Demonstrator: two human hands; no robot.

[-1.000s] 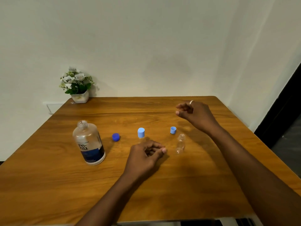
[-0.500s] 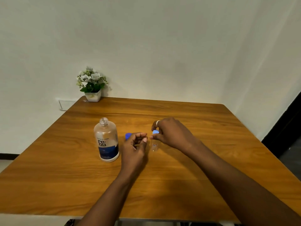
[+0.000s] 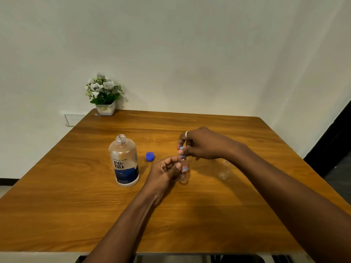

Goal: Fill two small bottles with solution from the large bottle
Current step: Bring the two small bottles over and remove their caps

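The large clear bottle (image 3: 124, 161) with a blue label stands uncapped left of centre on the wooden table (image 3: 190, 215). Its dark blue cap (image 3: 150, 156) lies just to its right. My left hand (image 3: 165, 172) grips a small clear bottle (image 3: 184, 171) standing upright at the table's centre. My right hand (image 3: 201, 144) pinches that bottle's light blue cap (image 3: 181, 148) from above. A second small clear bottle (image 3: 224, 170) stands uncapped to the right, partly behind my right forearm. Its cap is hidden.
A small white pot of white flowers (image 3: 104, 95) sits at the table's far left corner by the wall. A wall socket (image 3: 73, 118) is beside it. A dark doorway (image 3: 334, 147) lies to the right.
The view shifted. My right hand came in from the right onto the light blue cap. My left hand closed around the small bottle below it.
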